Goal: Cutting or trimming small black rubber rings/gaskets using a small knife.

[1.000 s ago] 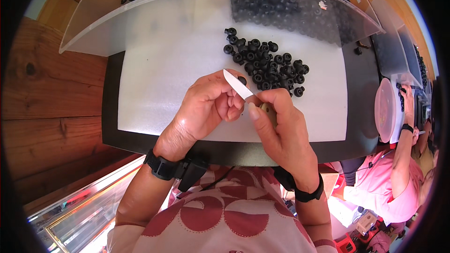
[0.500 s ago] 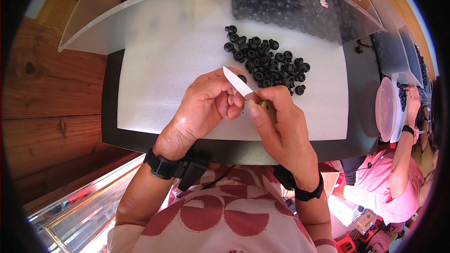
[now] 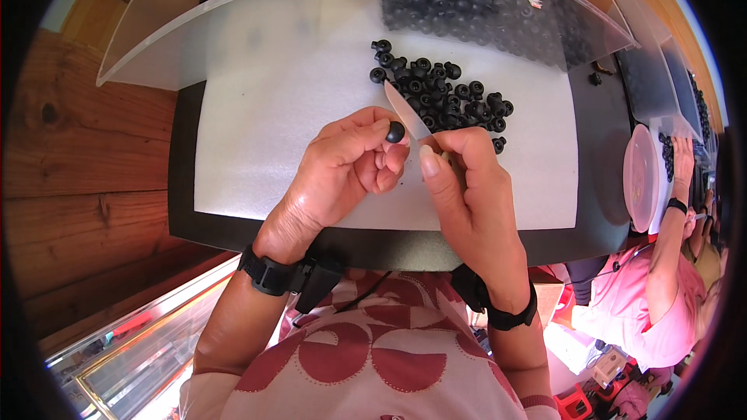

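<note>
Between thumb and fingers, my left hand [image 3: 339, 157] pinches a small round black rubber part [image 3: 395, 132]. My right hand [image 3: 473, 187] is closed round the handle of a small knife [image 3: 409, 113], its blade pointing up and to the left. The blade sits just right of the held part, with a thin gap between them. Most of the handle is hidden in my fingers. Beyond the knife, a loose pile of similar black rubber parts [image 3: 459, 105] lies on a white foam sheet [image 3: 264, 148].
A clear bin [image 3: 506, 31] full of black parts stands at the back; another clear bin [image 3: 163, 54] is at back left. A pink bowl [image 3: 640, 179] stands on the right, near a co-worker's hand [image 3: 683, 163]. The dark table edge [image 3: 389, 249] runs before me.
My right hand has lifted the knife slightly, and the blade has swung more upright, off the held part. The black part now shows more fully in my left fingers.
</note>
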A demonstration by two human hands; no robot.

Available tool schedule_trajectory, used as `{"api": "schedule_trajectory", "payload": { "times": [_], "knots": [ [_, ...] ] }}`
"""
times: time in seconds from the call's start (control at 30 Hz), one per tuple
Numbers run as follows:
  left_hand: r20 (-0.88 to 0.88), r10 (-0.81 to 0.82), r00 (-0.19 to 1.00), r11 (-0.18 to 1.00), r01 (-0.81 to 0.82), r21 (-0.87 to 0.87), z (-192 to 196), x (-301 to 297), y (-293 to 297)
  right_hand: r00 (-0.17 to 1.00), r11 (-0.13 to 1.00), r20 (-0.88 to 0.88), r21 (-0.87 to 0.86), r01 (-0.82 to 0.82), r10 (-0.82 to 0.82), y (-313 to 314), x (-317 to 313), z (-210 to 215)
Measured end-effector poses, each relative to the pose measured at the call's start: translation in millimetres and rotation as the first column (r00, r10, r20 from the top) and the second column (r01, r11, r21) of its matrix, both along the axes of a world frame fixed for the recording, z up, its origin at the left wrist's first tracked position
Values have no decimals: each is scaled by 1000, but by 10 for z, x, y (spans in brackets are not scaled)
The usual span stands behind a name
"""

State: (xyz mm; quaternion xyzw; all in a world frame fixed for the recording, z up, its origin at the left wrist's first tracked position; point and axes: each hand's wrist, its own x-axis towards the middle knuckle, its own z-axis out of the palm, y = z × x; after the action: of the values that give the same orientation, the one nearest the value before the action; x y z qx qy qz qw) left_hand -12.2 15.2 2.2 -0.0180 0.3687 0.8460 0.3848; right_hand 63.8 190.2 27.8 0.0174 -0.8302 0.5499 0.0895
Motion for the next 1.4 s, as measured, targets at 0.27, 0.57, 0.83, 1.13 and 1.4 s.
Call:
{"api": "schedule_trajectory", "payload": {
  "times": [0.27,0.57,0.83,1.13,1.4],
  "knots": [
    [-44,-27,999,997,30,68,-98,-4,-59,999,998,-20,49,-45,46,-8,61,14],
    [-79,-18,997,997,23,69,-143,12,-60,998,994,2,94,-64,64,-50,84,15],
    [-41,-27,999,999,28,26,-49,13,-54,999,996,-51,91,11,-7,-52,70,40],
    [-191,-1,982,992,-24,-126,528,112,-128,997,996,-78,-91,-10,3,43,128,206],
    [-110,-269,957,962,261,-78,636,186,-43,989,960,-39,-239,-145,139,-29,115,428]
  ]
}}
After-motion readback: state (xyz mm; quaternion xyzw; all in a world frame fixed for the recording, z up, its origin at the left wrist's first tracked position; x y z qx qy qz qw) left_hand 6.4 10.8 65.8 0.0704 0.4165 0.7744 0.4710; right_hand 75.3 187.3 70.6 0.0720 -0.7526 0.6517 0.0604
